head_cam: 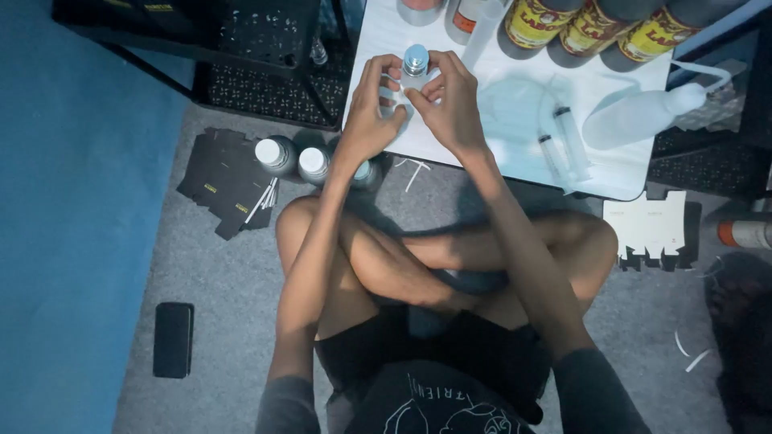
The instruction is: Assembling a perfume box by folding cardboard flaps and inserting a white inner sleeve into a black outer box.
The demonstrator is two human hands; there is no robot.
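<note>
Small capped bottle point(416, 68) standing upright near the 9 o'clock edge of the white desk point(498, 128), left hand point(371, 108) closed on it from 8 o'clock and right hand point(447, 100) from 4 o'clock, apparently pinching a label.

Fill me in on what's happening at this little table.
A person sits cross-legged on the grey floor at a low white table. Both hands, the left hand and the right hand, close around a small bottle with a silver cap at the table's edge. Two syringes and a squeeze bottle lie to the right on the table. Three more capped bottles stand on the floor beside flat black cartons, and a phone lies further back.
</note>
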